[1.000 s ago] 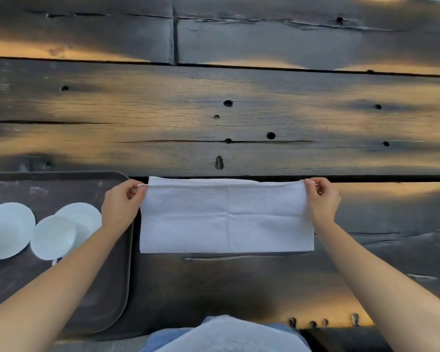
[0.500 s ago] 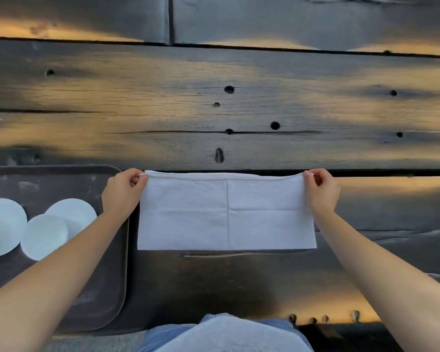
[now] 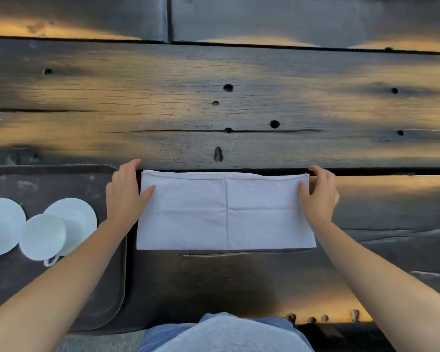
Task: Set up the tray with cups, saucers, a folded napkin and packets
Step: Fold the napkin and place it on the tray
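Observation:
A white napkin [image 3: 224, 212], folded into a long rectangle, lies flat on the dark wooden table just right of the tray [image 3: 120, 262]. My left hand [image 3: 123, 196] rests at its upper left corner, thumb on the cloth and fingers spread. At the upper right corner, my right hand [image 3: 320, 196] does the same with its thumb on top. On the dark tray stand two white saucers [image 3: 0, 224] [image 3: 81, 212] and a white cup [image 3: 42, 236] with its handle toward me. No packets are in view.
The table is made of rough dark planks [image 3: 226, 110] with knot holes and gaps, stretching far beyond the napkin. The table's near edge and my lap [image 3: 224, 334] are at the bottom. The tray continues past the left edge of view.
Both hands have let go of their pinch on the napkin's top corners and now lie spread on its ends. The napkin lies flat. The view has tilted slightly down.

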